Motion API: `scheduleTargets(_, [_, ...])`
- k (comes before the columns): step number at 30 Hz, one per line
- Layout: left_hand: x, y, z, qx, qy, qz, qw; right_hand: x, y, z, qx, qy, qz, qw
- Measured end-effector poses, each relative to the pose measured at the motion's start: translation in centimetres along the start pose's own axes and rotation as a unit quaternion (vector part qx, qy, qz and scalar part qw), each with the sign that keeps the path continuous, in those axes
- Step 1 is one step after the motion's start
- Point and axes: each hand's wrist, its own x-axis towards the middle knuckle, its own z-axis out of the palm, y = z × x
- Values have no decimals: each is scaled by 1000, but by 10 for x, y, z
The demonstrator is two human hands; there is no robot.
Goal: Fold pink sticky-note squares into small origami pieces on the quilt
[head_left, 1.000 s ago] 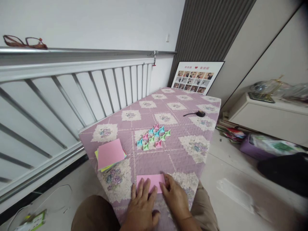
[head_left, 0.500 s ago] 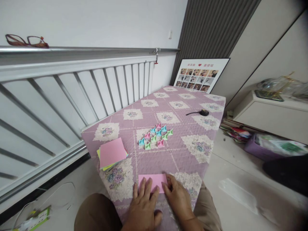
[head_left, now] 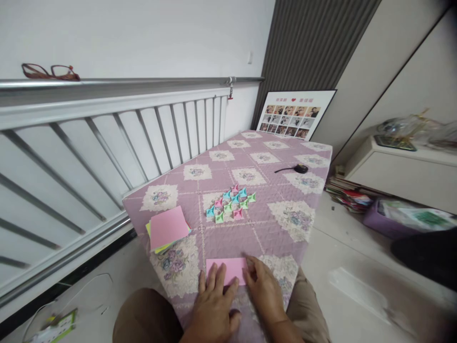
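A pink paper folded into a flat rectangle (head_left: 232, 269) lies near the table's front edge. My left hand (head_left: 215, 300) rests on its left part with the fingers spread. At the paper's right end, my right hand (head_left: 264, 288) has thumb and forefinger closed on the edge. Further back stand several small folded paper pieces (head_left: 227, 206) in pink, blue and green, set in slanting rows. A stack of square coloured sheets (head_left: 169, 228), pink on top, lies to the left.
The table (head_left: 228, 242) has a purple flowered cloth. A black object with a strap (head_left: 301, 168) lies toward its right back. Glasses (head_left: 51, 72) sit on the rail at left. A photo board (head_left: 296, 114) leans behind; a purple bin (head_left: 383, 222) stands at right.
The view has shifted slightly. Both hands remain at the pink paper, and the right hand's fingers have moved a little at its right edge.
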Motion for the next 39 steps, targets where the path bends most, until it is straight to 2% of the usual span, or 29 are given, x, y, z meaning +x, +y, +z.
scheduleTargets(4, [0, 1, 0, 9, -2, -6, 1000, 1, 6, -1, 24, 85, -65, 994])
scheduleTargets(6, [-1, 1, 0, 10, -1, -7, 1000, -2, 4, -3, 12, 107, -113, 988])
scheduleTargets(9, [-2, 1, 0, 12, -1, -3, 1000, -12, -6, -4, -22, 56, -211, 976])
scheduleTargets(11, [-2, 2, 1, 11, -4, -2, 1000, -18, -13, -2, -36, 7, -237, 971])
scheduleTargets(18, [0, -4, -5, 11, -31, 12, 999, -16, -24, 1, -99, -61, -99, 988])
scheduleTargets(22, [-7, -22, -15, 27, -41, 34, 998, -16, -34, 0, -120, -64, -79, 987])
scheduleTargets(27, [-26, -50, -25, 59, -27, 22, 998, -20, -58, -1, -170, -54, -33, 983])
scheduleTargets(30, [-35, -60, -26, 69, -11, 24, 997, -20, -67, -1, -179, -58, -2, 982])
scheduleTargets(34, [-40, -66, -23, 76, 7, 21, 997, -17, -62, -4, -176, -66, 33, 982])
scheduleTargets(39, [-41, -66, -21, 80, 23, 20, 996, -9, -38, -22, -183, -81, 90, 976])
